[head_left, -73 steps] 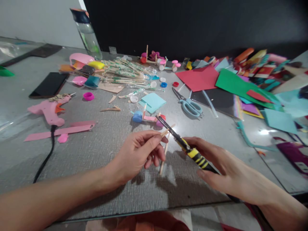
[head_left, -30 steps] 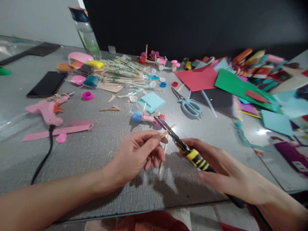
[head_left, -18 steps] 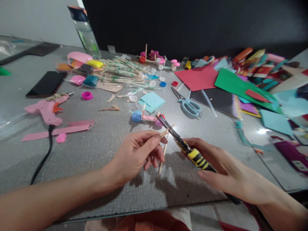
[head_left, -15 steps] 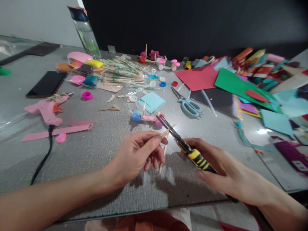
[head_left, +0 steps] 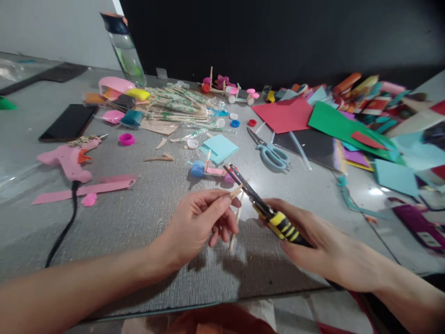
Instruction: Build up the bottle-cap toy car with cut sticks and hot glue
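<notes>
The grey table (head_left: 149,246) carries the work, which sits near its front edge, between the two hands. The right hand (head_left: 314,239) is curled part-way round the handles of long-nosed pliers, palm not fully closed, thumb below. The left hand (head_left: 200,220) pinches a thin wooden stick between thumb and forefinger, its other fingers loosely bent. The pliers (head_left: 276,220), black in the jaw with yellow-and-black grips, point away and to the left. Beyond their tip lie blue-handled scissors (head_left: 273,155) and a small wheeled model (head_left: 213,170); the tip overlaps the model in this view, and I cannot tell whether they touch. Smallest are the held wooden stick (head_left: 236,191), its far end at the side of the jaws, and a second stick (head_left: 236,227) behind the left fingertips, seemingly on the table. Whether the jaws grip the held stick is unclear. For a clean nip, I would seat the wood nearer the pivot, square across the jaws, pinch it firmly with fingertips well back, angle the free end down, and squeeze evenly without twisting.
</notes>
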`<state>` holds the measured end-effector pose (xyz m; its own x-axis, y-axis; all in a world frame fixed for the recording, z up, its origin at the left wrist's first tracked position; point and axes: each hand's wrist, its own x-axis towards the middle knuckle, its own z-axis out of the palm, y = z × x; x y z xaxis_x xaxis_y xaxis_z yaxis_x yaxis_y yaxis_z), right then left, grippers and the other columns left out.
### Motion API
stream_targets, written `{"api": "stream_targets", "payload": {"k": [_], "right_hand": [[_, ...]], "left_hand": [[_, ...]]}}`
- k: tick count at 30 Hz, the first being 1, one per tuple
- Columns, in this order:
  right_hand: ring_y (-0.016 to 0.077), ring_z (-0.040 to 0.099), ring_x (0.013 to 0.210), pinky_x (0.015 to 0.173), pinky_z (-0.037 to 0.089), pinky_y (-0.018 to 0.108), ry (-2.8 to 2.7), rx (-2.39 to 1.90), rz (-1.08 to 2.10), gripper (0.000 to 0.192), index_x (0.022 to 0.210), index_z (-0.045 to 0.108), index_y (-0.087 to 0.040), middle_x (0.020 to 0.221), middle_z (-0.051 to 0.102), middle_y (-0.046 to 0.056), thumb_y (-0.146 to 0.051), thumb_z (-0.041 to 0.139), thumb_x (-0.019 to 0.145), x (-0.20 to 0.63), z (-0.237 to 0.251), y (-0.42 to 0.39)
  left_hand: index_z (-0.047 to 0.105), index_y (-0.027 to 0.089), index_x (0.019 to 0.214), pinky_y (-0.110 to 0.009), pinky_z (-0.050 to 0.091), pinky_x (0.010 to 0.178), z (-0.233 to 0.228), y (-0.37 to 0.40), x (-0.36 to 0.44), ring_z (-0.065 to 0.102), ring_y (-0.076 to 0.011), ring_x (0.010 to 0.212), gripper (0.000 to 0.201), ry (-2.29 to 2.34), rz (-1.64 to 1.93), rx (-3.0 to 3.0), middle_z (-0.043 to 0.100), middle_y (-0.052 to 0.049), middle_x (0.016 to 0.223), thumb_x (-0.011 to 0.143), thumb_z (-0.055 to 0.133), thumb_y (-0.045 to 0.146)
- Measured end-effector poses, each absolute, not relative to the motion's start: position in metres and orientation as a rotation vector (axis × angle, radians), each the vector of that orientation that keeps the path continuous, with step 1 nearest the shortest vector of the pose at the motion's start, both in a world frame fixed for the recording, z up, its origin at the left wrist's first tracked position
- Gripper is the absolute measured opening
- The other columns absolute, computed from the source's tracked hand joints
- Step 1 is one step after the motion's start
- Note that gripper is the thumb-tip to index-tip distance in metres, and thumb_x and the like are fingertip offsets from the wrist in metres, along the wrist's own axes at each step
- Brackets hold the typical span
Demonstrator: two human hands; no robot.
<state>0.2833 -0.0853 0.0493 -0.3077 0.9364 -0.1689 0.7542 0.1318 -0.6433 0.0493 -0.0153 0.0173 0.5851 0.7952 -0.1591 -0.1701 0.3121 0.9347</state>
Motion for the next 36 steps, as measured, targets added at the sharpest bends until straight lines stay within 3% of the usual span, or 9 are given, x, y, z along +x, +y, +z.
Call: {"api": "stream_targets", "payload": {"k": [5, 10, 16, 21, 26, 36], "right_hand": [[0.0268, 0.066, 0.117, 0.087, 0.058, 0.035, -2.147, -1.646, 0.942, 0.059, 0.141, 0.047, -0.028, 0.136, 0.065, 0.005, -0.020, 0.052, 0.083, 0.287, 0.046, -0.086], [0.0272, 0.069, 0.106, 0.079, 0.058, 0.038, -2.157, -1.722, 0.926, 0.054, 0.136, 0.050, -0.025, 0.122, 0.070, 0.007, -0.022, 0.050, 0.082, 0.283, 0.051, -0.084], [0.0288, 0.070, 0.097, 0.077, 0.056, 0.040, -2.161, -1.790, 0.901, 0.049, 0.130, 0.054, -0.019, 0.115, 0.071, 0.012, -0.041, 0.055, 0.086, 0.280, 0.053, -0.079], [0.0266, 0.068, 0.089, 0.072, 0.050, 0.038, -2.197, -1.850, 0.856, 0.040, 0.120, 0.053, -0.019, 0.103, 0.070, 0.010, -0.023, 0.049, 0.080, 0.275, 0.049, -0.075], [0.0238, 0.061, 0.072, 0.063, 0.043, 0.036, -2.230, -1.929, 0.821, 0.037, 0.109, 0.049, -0.018, 0.083, 0.064, 0.006, -0.019, 0.051, 0.072, 0.269, 0.047, -0.073], [0.0226, 0.056, 0.073, 0.066, 0.040, 0.036, -2.254, -1.849, 0.835, 0.037, 0.112, 0.043, -0.018, 0.085, 0.061, 0.006, -0.021, 0.049, 0.075, 0.270, 0.050, -0.065]], "left_hand": [[0.065, 0.014, 0.084, -0.010, 0.037, 0.037, 0.021, -0.015, 0.050, 0.055, -0.0051, 0.044, 0.022, 0.698, 0.706, 1.079, 0.066, 0.002, 0.059, 0.095, 0.059, 0.033], [0.067, 0.014, 0.086, -0.011, 0.037, 0.036, 0.019, -0.014, 0.049, 0.055, -0.0054, 0.043, 0.022, 0.721, 0.686, 1.104, 0.066, 0.001, 0.058, 0.094, 0.058, 0.033], [0.066, 0.014, 0.083, -0.012, 0.038, 0.036, 0.010, -0.008, 0.051, 0.053, -0.0055, 0.042, 0.023, 0.745, 0.669, 1.126, 0.065, 0.001, 0.057, 0.092, 0.059, 0.033], [0.065, 0.013, 0.080, -0.011, 0.038, 0.035, 0.006, -0.005, 0.052, 0.051, -0.0049, 0.041, 0.025, 0.754, 0.669, 1.137, 0.063, 0.002, 0.056, 0.092, 0.060, 0.034], [0.065, 0.013, 0.079, -0.011, 0.036, 0.034, 0.001, -0.008, 0.052, 0.050, -0.0048, 0.040, 0.026, 0.750, 0.654, 1.157, 0.062, 0.002, 0.056, 0.093, 0.057, 0.034], [0.062, 0.014, 0.075, -0.011, 0.034, 0.033, 0.004, -0.004, 0.054, 0.046, -0.0043, 0.038, 0.028, 0.772, 0.686, 1.218, 0.059, 0.003, 0.052, 0.092, 0.058, 0.036]]}}
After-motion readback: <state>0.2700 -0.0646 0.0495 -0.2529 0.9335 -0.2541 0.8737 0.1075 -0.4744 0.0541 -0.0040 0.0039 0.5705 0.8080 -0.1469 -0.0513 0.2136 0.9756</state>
